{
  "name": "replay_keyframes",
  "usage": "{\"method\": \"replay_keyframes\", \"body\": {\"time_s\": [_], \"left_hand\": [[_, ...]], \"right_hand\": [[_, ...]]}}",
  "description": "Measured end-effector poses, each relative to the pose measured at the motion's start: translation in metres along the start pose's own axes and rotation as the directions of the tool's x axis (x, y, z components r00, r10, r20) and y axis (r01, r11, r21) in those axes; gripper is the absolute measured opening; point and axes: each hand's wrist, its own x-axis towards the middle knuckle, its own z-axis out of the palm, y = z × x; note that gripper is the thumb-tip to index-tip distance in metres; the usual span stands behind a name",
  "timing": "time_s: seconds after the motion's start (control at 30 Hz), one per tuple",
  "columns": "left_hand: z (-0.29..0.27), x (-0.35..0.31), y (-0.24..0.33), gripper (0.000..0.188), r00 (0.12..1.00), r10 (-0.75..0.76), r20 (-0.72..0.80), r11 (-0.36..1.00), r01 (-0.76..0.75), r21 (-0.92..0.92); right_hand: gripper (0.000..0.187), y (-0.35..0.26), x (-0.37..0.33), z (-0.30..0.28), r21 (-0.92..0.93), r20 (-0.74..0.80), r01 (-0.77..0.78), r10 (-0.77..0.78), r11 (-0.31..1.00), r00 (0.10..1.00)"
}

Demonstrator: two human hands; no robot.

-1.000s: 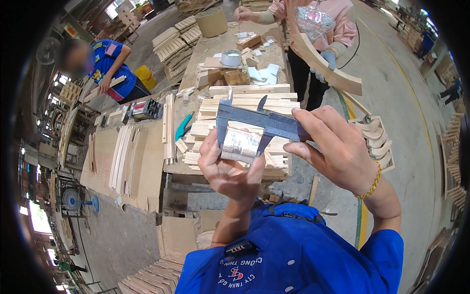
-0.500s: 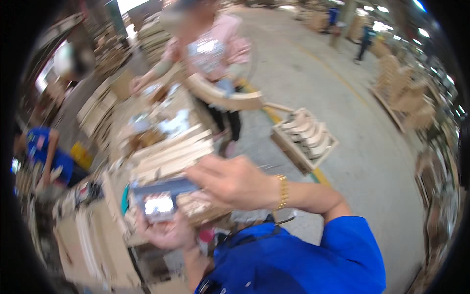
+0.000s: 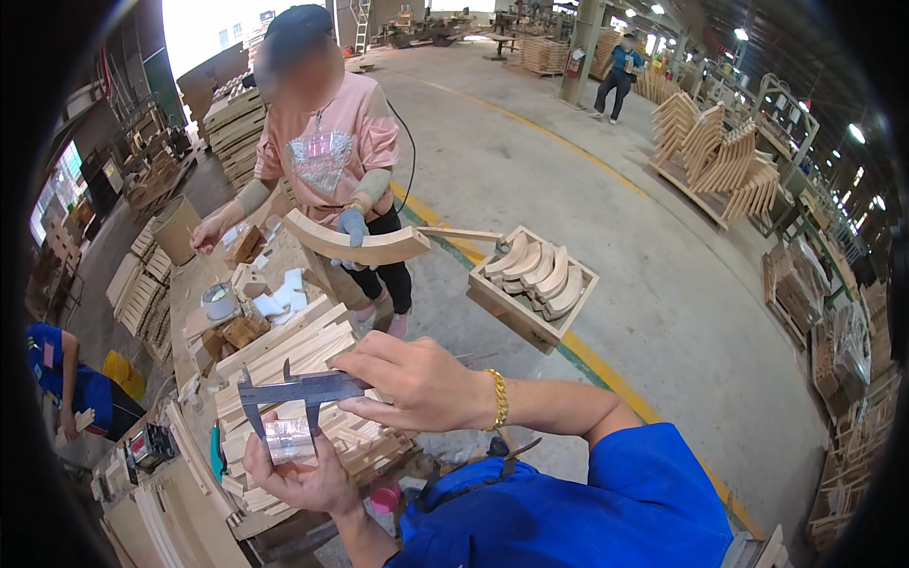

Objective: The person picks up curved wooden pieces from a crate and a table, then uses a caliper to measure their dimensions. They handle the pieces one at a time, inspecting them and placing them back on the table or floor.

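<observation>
My right hand [image 3: 412,383] is closed around the sliding part of a grey metal caliper [image 3: 317,387], held level above the workbench. The caliper's long jaws point down on either side of a shiny, clear-wrapped cylinder [image 3: 288,441]. From below, my left hand [image 3: 308,481] grips this cylinder between thumb and fingers. Its left end lies close to one jaw and its right end close to the other; exact contact is too small to tell. Under both hands lie pale wooden strips [image 3: 298,352], stacked on the workbench [image 3: 189,284].
Across the bench, a person in pink [image 3: 327,151] holds a curved wooden piece [image 3: 365,248] in a gloved hand. A wooden crate [image 3: 530,327] of curved parts stands on the floor. A tape roll [image 3: 219,301] and wood blocks lie on the bench. Another person in blue [image 3: 71,379] bends at left.
My view has swung, so the bench and co-worker appear farther left. The caliper and cylinder, blurred before, now show sharply. Both hands keep their holds.
</observation>
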Motion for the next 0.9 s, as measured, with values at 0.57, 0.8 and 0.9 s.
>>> {"method": "replay_keyframes", "body": {"time_s": [0.57,0.8,0.9], "left_hand": [[-0.018,-0.005,-0.016,0.025,0.606,-0.623,0.495,0.189,0.730,-0.657],[-0.030,0.002,-0.033,0.036,0.662,-0.527,0.533,0.400,0.747,-0.531],[-0.041,0.015,-0.035,0.039,0.567,-0.536,0.626,0.582,0.785,-0.212]], "right_hand": [[0.035,0.041,-0.019,-0.023,-0.042,0.042,-0.179,0.181,0.983,0.983],[0.034,0.034,-0.025,-0.031,-0.028,0.328,-0.036,0.043,0.999,0.944],[0.033,0.034,-0.018,-0.026,-0.029,0.421,0.043,-0.027,0.999,0.907]]}}
